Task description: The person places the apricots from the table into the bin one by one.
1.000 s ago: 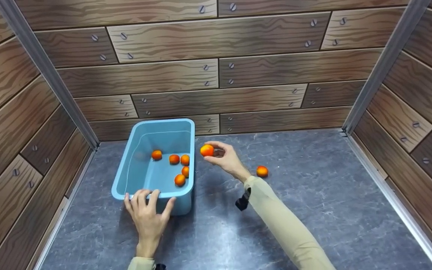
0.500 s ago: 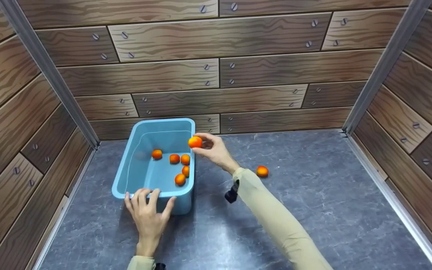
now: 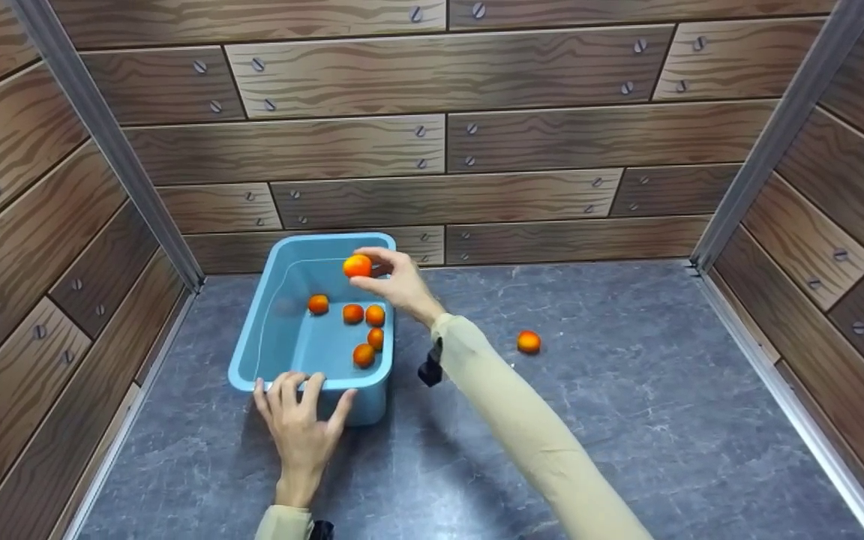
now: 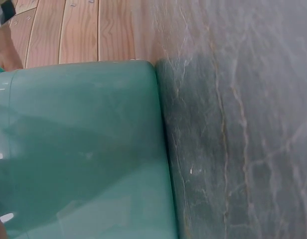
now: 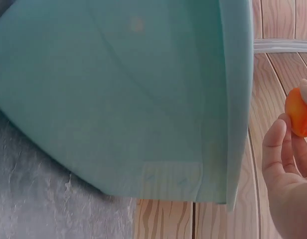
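A light-blue plastic tub [image 3: 252,330] stands at the left, with several small orange-red fruits [image 3: 364,355] on its bottom. My right hand [image 3: 398,281] pinches another orange-red fruit [image 3: 358,266] between thumb and fingers, above the far right part of the tub. In the right wrist view this fruit [image 5: 298,113] shows a small dark stem spot; it is beyond the tub's rim [image 5: 238,99]. My left hand [image 3: 298,424] grips the tub's near rim, fingertips hooked over it and thumb spread to the right. The left wrist view mostly shows the tub's outer wall [image 4: 83,144].
One more orange-red fruit [image 3: 529,342] lies on the grey marbled floor [image 3: 612,405], right of the tub. Wood-plank-patterned walls [image 3: 522,142] enclose the back and both sides. The tub's far end is close to the back wall.
My right hand has carried its fruit leftward and away from me, from beside the tub to above its inside. The left hand has stayed on the near rim.
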